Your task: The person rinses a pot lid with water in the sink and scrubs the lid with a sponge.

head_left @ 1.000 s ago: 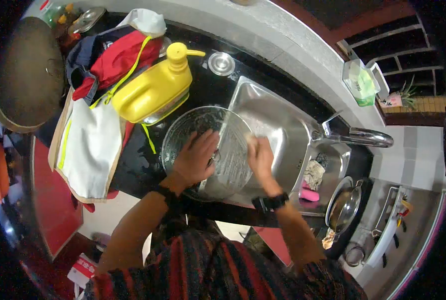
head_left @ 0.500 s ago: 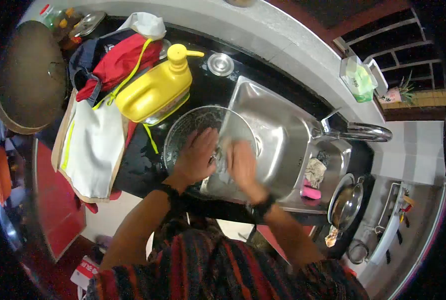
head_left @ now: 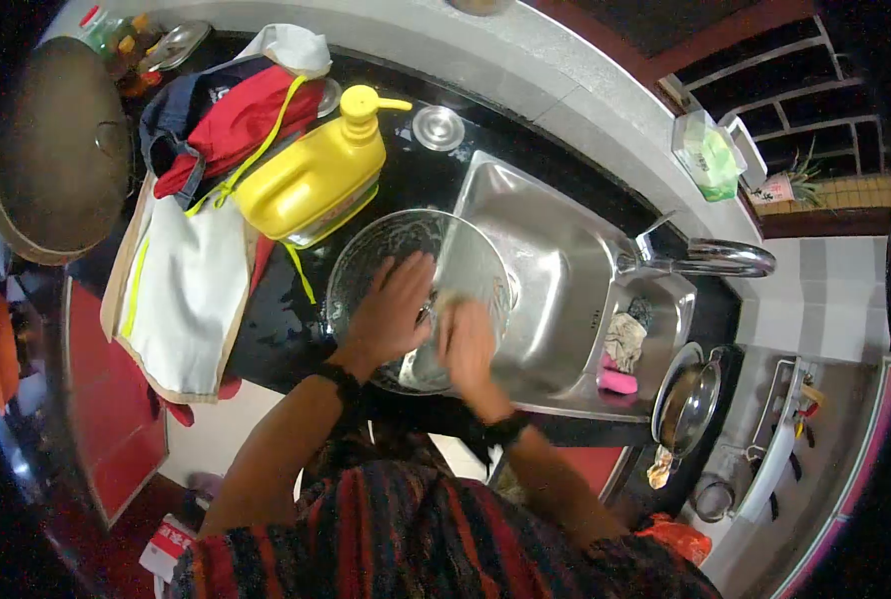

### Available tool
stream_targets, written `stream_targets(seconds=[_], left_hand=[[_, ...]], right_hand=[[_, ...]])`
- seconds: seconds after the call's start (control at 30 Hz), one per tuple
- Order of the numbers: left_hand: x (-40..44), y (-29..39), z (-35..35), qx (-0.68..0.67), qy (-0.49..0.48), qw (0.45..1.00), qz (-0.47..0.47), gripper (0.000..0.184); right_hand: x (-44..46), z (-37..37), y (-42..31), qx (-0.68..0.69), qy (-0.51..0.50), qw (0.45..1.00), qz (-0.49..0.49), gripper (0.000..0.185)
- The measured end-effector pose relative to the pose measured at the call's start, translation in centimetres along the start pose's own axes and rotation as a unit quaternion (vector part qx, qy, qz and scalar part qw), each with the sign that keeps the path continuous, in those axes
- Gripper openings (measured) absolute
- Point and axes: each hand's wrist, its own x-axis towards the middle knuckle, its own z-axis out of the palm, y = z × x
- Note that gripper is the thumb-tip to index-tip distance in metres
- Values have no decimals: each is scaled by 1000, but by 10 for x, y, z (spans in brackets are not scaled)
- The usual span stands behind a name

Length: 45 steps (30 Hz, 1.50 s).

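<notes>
A round, clear glass lid point(head_left: 480, 245) with suds and wet streaks lies across the left edge of the steel sink point(head_left: 555, 299). My left hand point(head_left: 391, 309) rests on its surface near the centre, palm down with the fingers stretched out. Close beside it, on the right half of the glass, my right hand point(head_left: 466, 337) is closed. A small pale piece shows at its fingertips, blurred by motion, and I cannot make out what it is.
Behind the lid stands a yellow pump bottle point(head_left: 316, 180), beside red and navy cloth point(head_left: 236, 125). A small metal lid point(head_left: 439, 128) lies near the wall. The faucet point(head_left: 715, 260) is at the right, above a small basin with a rag point(head_left: 625, 341) and pink sponge point(head_left: 617, 381).
My right hand has swept left over the glass from its right rim to beside my left hand. My left hand has stayed nearly in place.
</notes>
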Motion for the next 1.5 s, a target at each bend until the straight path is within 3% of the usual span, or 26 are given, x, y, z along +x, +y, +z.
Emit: stream_targets(seconds=[0.03,0.1,0.17,0.23,0.27,0.33,0.4,0.5,0.57,0.63,0.7,0.8,0.93,1.03,1.17,1.33,1.4,1.5], left_hand=[[0,1,-3,-16,7,1000,-1,73],[1,0,-7,-25,12,1000,-2,73],[3,0,-7,-8,3,1000,-1,71],[3,2,-5,-11,5,1000,-4,70],[1,3,-4,-15,10,1000,1,70],[1,1,-4,-16,5,1000,3,70],[2,3,-3,-28,9,1000,-1,70],[3,3,-4,-25,-5,1000,-15,69],[4,5,-9,-31,-8,999,-19,68],[4,2,-8,-35,-14,999,-23,68],[1,2,-3,-32,4,999,-8,69],[3,5,-2,-19,2,1000,-14,70],[3,3,-4,-10,15,1000,-13,72],[3,3,-2,-8,11,1000,-7,72],[4,2,-5,-1,14,1000,-3,72],[1,1,0,-8,10,1000,-4,72],[-2,0,5,-13,41,999,1,72],[1,0,-3,-28,1,1000,-12,73]], right_hand=[[-9,-8,-1,-2,-1,1000,-2,21],[-15,-18,-3,58,-95,994,6,25],[16,-2,15,-73,-68,995,17,21],[73,6,46,-41,-60,987,141,16],[93,6,62,-55,-43,986,150,14],[93,0,60,-57,-23,992,112,15],[48,-14,39,-87,-70,982,153,17],[-37,-27,12,-34,-42,992,112,21],[-49,-32,10,33,-92,994,45,24],[-9,-16,36,-23,-23,994,100,19],[46,-11,65,-71,-36,982,170,16],[50,-11,67,-99,2,989,107,16],[-59,-39,28,23,27,991,129,19],[-40,-48,38,35,-34,981,190,18],[74,-10,71,-10,-46,990,136,19],[52,-25,64,25,-35,989,141,17],[20,-50,67,48,-89,973,206,15],[20,-54,72,-8,-79,988,135,13]])
